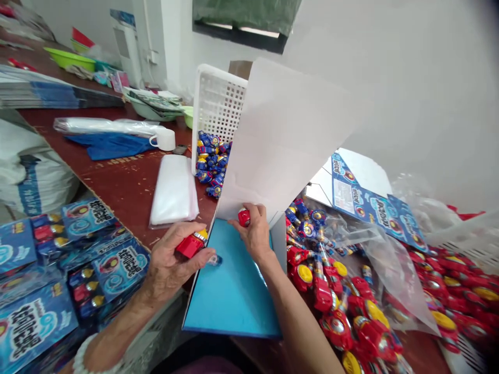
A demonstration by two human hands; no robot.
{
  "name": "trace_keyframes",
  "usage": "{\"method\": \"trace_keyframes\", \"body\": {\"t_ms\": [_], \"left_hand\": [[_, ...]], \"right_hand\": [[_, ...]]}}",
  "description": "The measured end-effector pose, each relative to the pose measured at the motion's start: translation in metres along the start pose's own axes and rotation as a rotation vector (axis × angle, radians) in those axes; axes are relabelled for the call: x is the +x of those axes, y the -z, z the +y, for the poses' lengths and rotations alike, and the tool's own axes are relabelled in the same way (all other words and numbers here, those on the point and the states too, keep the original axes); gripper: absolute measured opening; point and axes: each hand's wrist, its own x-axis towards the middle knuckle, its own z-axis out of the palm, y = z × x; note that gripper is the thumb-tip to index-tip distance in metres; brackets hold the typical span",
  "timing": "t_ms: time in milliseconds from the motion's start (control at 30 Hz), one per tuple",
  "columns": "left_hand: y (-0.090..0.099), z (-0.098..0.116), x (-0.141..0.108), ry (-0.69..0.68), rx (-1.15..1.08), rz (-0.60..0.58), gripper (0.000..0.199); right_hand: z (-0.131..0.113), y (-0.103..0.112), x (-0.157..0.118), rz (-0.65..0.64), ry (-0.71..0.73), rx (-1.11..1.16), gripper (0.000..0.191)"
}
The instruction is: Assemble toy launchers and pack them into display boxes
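In the head view my left hand (169, 254) is closed around a red toy with a yellow part (192, 244), just left of the open box. A small clear tube with a blue end (214, 259) juts out beyond its fingertips. My right hand (253, 231) reaches inside the box and grips a second red toy (244, 217) near the back wall; my fingers hide much of it. The box (234, 291) has a bright blue inside, and its tall white lid (288, 124) stands up behind my right hand.
Red toys (339, 306) are heaped on the right beside a clear plastic bag (390, 275). A white basket (220, 104) of blue toys stands behind. Packed blue boxes (39, 327) lie at left. Plastic sleeves (175, 189) and a white mug (163, 139) are on the table.
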Motion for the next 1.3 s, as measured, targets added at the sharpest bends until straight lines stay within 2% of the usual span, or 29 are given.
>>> {"method": "trace_keyframes", "body": {"t_ms": [133,233,400,600,733,800,867,933,1033,1100,1167,1233,1300], "left_hand": [[-0.010,0.008,0.026,-0.126,0.090,0.128,0.035],[-0.027,0.009,0.048,-0.227,0.159,0.149,0.035],[-0.049,0.004,0.055,-0.200,0.198,-0.009,0.031],[-0.051,0.008,0.059,-0.169,0.248,-0.102,0.032],[-0.059,0.008,0.073,-0.133,0.428,-0.190,0.037],[-0.064,0.012,0.074,-0.139,0.582,-0.243,0.038],[-0.068,0.019,0.070,-0.167,0.751,-0.267,0.040],[-0.070,0.025,0.065,-0.205,0.891,-0.294,0.043],[-0.072,0.033,0.059,-0.265,0.989,-0.349,0.049],[-0.072,0.036,0.056,-0.285,0.994,-0.328,0.050],[-0.072,0.038,0.054,-0.260,0.995,-0.270,0.054],[-0.070,0.042,0.050,-0.210,0.967,-0.210,0.056],[-0.067,0.046,0.044,-0.176,0.897,-0.140,0.056]], "right_hand": [[-0.003,0.008,-0.001,-0.048,0.014,0.036,0.047],[-0.006,0.015,-0.003,-0.082,0.003,0.067,0.045],[-0.007,0.019,-0.006,-0.100,-0.014,0.040,0.042],[-0.005,0.019,-0.006,-0.108,-0.019,0.024,0.040],[-0.007,0.023,-0.011,-0.096,-0.007,0.038,0.052],[-0.007,0.035,-0.017,-0.036,0.027,0.030,0.060],[-0.003,0.055,-0.028,0.057,0.078,0.031,0.063],[0.006,0.085,-0.044,0.135,0.111,0.033,0.055],[0.031,0.134,-0.081,0.158,0.060,-0.096,0.037],[0.054,0.158,-0.108,0.082,-0.038,-0.306,0.039],[0.075,0.169,-0.132,-0.072,-0.130,-0.525,0.052],[0.091,0.168,-0.147,-0.207,-0.177,-0.687,0.060],[0.102,0.162,-0.154,-0.266,-0.185,-0.757,0.058]]}}
